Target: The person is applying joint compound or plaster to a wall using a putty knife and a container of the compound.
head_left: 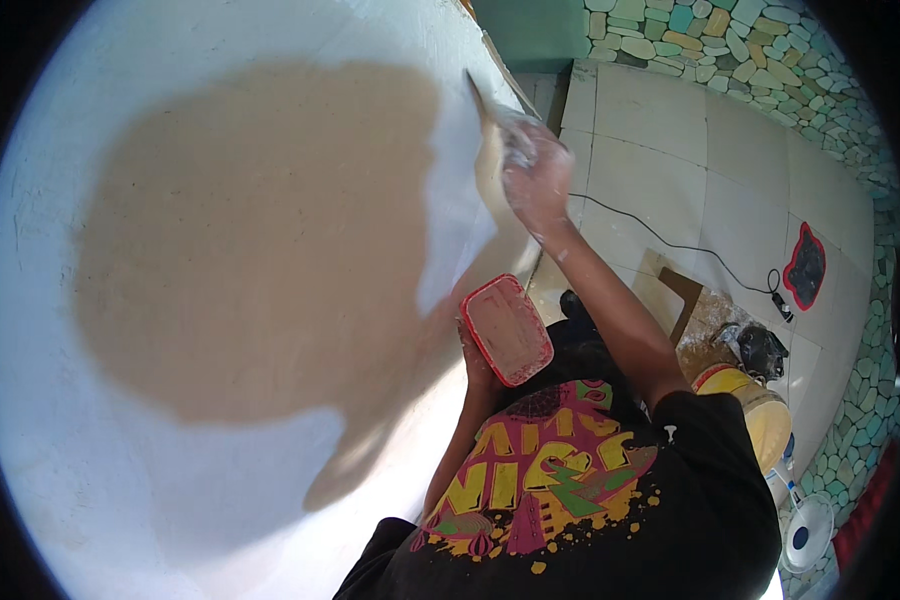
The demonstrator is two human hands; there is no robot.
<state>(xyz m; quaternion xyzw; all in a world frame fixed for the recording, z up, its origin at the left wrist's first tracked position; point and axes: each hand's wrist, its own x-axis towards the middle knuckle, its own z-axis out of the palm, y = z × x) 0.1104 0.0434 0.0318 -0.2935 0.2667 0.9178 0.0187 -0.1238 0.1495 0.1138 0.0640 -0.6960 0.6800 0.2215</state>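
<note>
My right hand (536, 172), powdered white and slightly blurred, is closed around what looks like a putty knife (476, 95). Its thin dark blade, seen nearly edge-on, is at the white wall surface (370, 490) close to its far right edge. In front of my chest, my left hand (476, 358) grips a small rectangular tub (534, 313) with a red rim. Pale pinkish paste or residue coats the tub's inside, and its rim is smeared. Most of my left fingers are hidden behind the tub. My shadow (260, 240) covers much of the wall.
On the tiled floor (650, 150) to the right runs a black cable (660, 235) with a connector. Near it are a red-edged dark mat (805, 266), a dusty cardboard piece (705, 320), a black plastic bag (762, 352), a yellow bucket (767, 425) and a white round object (808, 532).
</note>
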